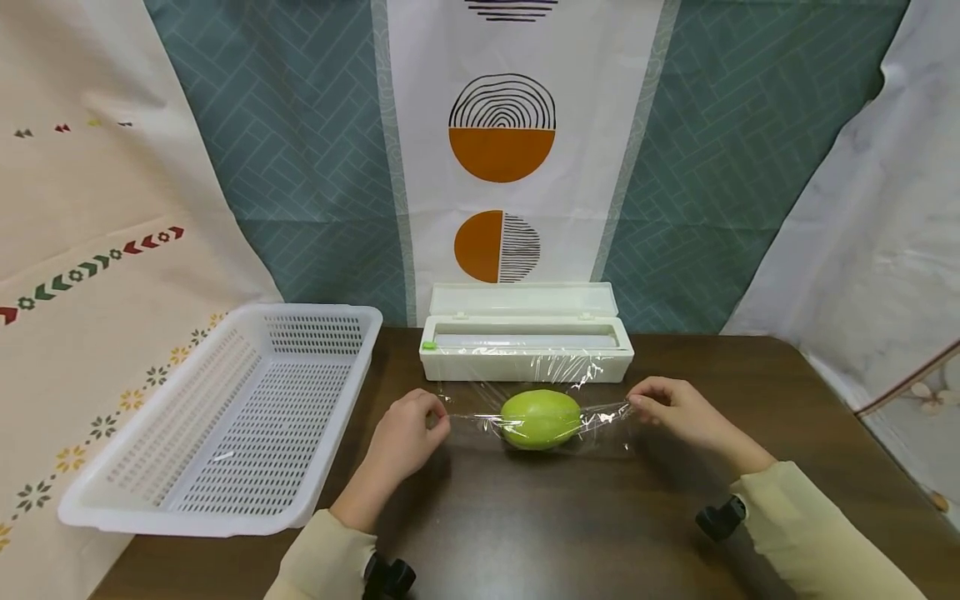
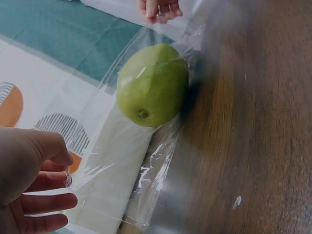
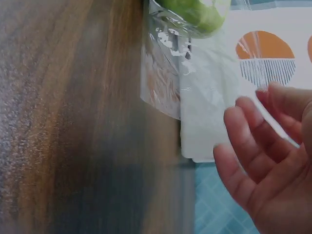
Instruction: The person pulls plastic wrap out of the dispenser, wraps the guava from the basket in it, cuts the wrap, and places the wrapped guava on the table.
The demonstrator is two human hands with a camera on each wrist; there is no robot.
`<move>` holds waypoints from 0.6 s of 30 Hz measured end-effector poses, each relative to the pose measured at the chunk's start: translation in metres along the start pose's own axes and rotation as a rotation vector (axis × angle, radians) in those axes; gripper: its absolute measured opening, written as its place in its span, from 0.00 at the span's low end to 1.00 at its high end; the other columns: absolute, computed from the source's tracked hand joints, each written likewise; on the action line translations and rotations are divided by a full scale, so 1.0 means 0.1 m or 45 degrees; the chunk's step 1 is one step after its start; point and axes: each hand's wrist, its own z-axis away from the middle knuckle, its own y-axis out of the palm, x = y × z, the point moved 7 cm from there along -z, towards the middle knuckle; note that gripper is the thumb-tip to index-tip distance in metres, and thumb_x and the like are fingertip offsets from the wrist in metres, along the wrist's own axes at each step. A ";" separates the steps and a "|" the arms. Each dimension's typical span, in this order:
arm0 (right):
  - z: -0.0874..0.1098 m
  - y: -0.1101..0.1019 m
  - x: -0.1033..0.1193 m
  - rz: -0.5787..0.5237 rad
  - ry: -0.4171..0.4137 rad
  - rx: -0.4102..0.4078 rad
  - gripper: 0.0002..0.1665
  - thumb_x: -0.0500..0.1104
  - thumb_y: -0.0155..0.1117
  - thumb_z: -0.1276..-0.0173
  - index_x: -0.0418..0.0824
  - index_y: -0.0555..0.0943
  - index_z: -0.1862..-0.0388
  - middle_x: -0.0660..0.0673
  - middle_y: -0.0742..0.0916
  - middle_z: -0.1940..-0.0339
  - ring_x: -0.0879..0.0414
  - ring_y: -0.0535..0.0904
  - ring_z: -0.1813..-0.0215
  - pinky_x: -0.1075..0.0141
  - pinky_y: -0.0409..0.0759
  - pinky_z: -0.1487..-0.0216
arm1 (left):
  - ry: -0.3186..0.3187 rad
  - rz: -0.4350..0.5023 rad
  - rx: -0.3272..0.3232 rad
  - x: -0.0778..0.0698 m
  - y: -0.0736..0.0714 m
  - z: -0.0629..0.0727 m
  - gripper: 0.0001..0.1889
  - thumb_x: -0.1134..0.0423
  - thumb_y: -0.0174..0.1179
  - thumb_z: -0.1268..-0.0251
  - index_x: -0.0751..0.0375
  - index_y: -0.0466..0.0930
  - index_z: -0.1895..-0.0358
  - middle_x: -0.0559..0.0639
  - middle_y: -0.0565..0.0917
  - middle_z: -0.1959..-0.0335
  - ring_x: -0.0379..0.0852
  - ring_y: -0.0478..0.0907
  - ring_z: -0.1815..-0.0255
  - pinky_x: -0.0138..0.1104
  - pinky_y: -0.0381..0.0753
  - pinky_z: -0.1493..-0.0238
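Observation:
A smooth green fruit, mango-like in shape [image 1: 541, 420], lies on the brown table with clear plastic wrap [image 2: 97, 173] over it. In the head view, my left hand [image 1: 405, 433] is to the fruit's left, pinching one side of the wrap between thumb and finger. Opposite it, my right hand [image 1: 678, 408] pinches the other side. The film stretches between both hands and reaches back over the front of a white wrap dispenser box [image 1: 525, 367]. Seen from the right wrist, the remaining fingers of the right hand [image 3: 273, 151] are loosely bent.
The dispenser's lid [image 1: 525, 298] stands raised at the back, with a small green piece [image 1: 428, 345] at its left end. A white perforated basket [image 1: 352, 392] sits at the left of the table [image 1: 525, 533]. Patterned cloth [image 1: 300, 167] hangs behind and on both sides.

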 end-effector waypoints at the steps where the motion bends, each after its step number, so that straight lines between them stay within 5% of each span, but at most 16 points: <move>1: -0.01 0.00 0.02 0.040 -0.006 -0.019 0.17 0.45 0.59 0.32 0.33 0.79 0.52 0.41 0.85 0.64 0.58 0.80 0.66 0.68 0.79 0.66 | -0.011 0.004 0.008 0.01 0.01 0.00 0.05 0.68 0.64 0.51 0.56 0.79 0.78 0.48 0.79 0.74 0.42 0.71 0.76 0.32 0.70 0.77; 7: -0.02 0.08 0.38 0.263 -0.120 -0.170 0.26 0.46 0.61 0.33 0.35 0.74 0.40 0.39 0.84 0.50 0.47 0.81 0.52 0.55 0.79 0.54 | -0.054 0.026 0.034 0.05 0.05 -0.02 0.05 0.68 0.64 0.50 0.56 0.78 0.78 0.49 0.80 0.73 0.42 0.71 0.75 0.32 0.70 0.76; 11: -0.07 0.30 0.66 0.298 -0.258 -0.075 0.32 0.52 0.65 0.37 0.37 0.73 0.38 0.41 0.81 0.42 0.44 0.76 0.41 0.47 0.74 0.44 | -0.069 0.038 0.024 0.05 0.04 -0.04 0.05 0.67 0.64 0.50 0.56 0.78 0.78 0.49 0.80 0.73 0.42 0.71 0.75 0.33 0.71 0.75; 18: -0.24 0.62 0.81 0.316 -0.401 0.081 0.36 0.52 0.70 0.42 0.39 0.73 0.37 0.43 0.80 0.40 0.48 0.75 0.37 0.52 0.72 0.38 | -0.108 0.052 0.051 0.07 0.08 -0.05 0.04 0.67 0.64 0.50 0.56 0.78 0.77 0.49 0.80 0.72 0.42 0.72 0.74 0.33 0.71 0.75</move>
